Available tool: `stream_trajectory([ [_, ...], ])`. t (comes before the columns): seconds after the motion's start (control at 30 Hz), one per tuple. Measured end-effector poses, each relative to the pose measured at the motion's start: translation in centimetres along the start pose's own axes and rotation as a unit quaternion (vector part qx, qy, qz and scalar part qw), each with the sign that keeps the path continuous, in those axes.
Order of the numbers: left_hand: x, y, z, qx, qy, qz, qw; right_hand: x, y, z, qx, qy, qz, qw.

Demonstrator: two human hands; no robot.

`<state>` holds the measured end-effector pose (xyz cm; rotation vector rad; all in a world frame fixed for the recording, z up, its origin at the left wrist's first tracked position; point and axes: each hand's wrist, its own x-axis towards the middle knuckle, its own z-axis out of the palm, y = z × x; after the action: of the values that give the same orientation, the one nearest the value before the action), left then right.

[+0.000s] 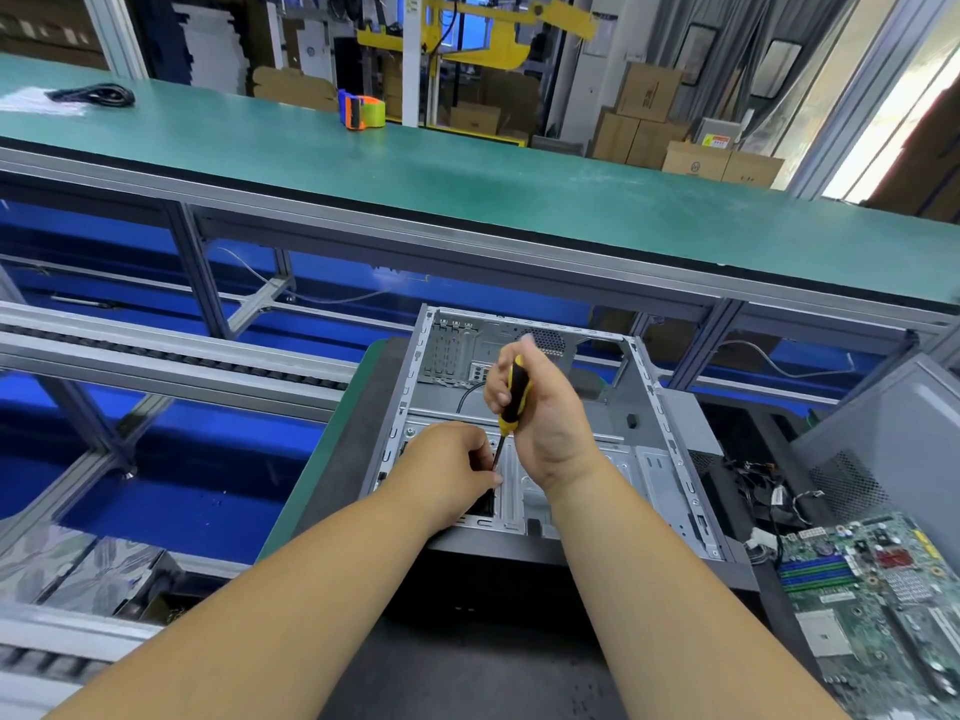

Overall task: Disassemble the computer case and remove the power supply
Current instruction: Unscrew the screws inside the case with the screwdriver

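An open grey computer case lies on its side on the bench, its inside bare apart from a black cable. My right hand grips the yellow and black handle of a screwdriver, held upright with its shaft pointing down into the near part of the case. My left hand sits at the lower end of the shaft, fingers curled and pinching around the tip. The tip and whatever lies under it are hidden by my left hand. No power supply can be made out in the case.
A green motherboard lies at the right beside a bundle of black cables and a grey case panel. A green upper shelf carries an orange tape dispenser and a black cord. A roller conveyor runs at the left.
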<state>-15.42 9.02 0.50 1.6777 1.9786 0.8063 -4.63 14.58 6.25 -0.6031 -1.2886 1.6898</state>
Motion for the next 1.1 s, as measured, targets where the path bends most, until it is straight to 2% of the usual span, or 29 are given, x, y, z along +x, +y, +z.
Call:
stream_trajectory([
  [0.07,0.0,0.1,-0.1,0.001,-0.001,0.001,1.000,-0.3,-0.1,-0.3,-0.064,0.027,-0.010,0.998],
  [0.17,0.0,0.2,-0.1,0.007,-0.005,0.001,1.000,-0.5,-0.4,-0.5,-0.092,0.059,-0.006,0.994],
  [0.4,-0.1,0.0,0.0,0.016,-0.001,0.015,1.000,-0.9,-0.4,0.2,-0.050,0.017,0.005,0.999],
  [0.6,-0.1,-0.3,0.1,0.013,0.006,0.036,0.999,-0.6,0.1,0.3,-0.037,0.042,-0.030,0.998],
  [0.8,0.1,-0.5,0.2,0.026,0.005,0.048,0.999,0.0,0.2,-0.2,-0.047,0.017,-0.024,0.998],
  [0.93,0.1,-0.5,0.2,0.018,0.002,0.047,0.999,0.3,0.0,-0.4,-0.053,0.045,-0.001,0.998],
  [1.1,0.1,-0.4,0.2,0.022,-0.002,0.047,0.999,0.2,0.5,0.3,0.001,0.046,0.004,0.999],
])
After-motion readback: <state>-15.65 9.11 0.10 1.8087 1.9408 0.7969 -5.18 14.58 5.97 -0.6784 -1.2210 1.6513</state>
